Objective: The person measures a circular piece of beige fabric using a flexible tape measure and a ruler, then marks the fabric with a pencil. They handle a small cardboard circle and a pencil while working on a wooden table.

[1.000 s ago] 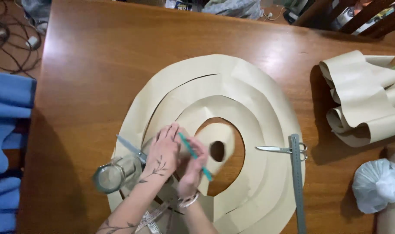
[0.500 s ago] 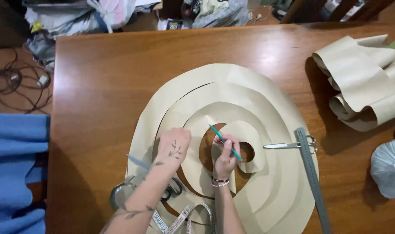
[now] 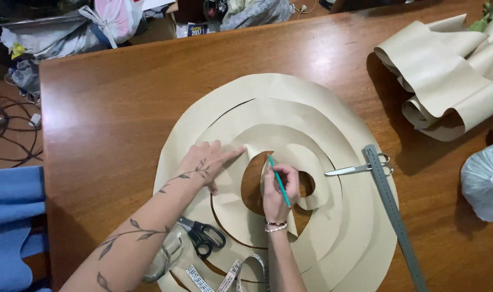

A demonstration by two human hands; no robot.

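Note:
A large beige paper spiral (image 3: 311, 108) cut into curved bands lies flat on the wooden table (image 3: 111, 108). My left hand (image 3: 206, 162) presses flat on an inner band, index finger stretched right toward the central hole. My right hand (image 3: 279, 192) grips a teal pencil (image 3: 279, 181), tip touching the small inner paper piece beside the hole. Black-handled scissors (image 3: 203, 238) lie under my left forearm, beside a glass jar (image 3: 162, 259) and a measuring tape (image 3: 230, 273).
A metal ruler (image 3: 395, 216) and silver scissors (image 3: 360, 168) rest on the spiral's right side. Rolled beige paper (image 3: 446, 81) sits at the back right, a white plastic bag (image 3: 484, 181) at the right edge. Blue fabric (image 3: 11, 227) lies left; clutter lines the far edge.
The view has tilted up and moved closer. My left hand has slid up and spread onto the inner band. My right hand with the pencil has shifted right to the small centre piece.

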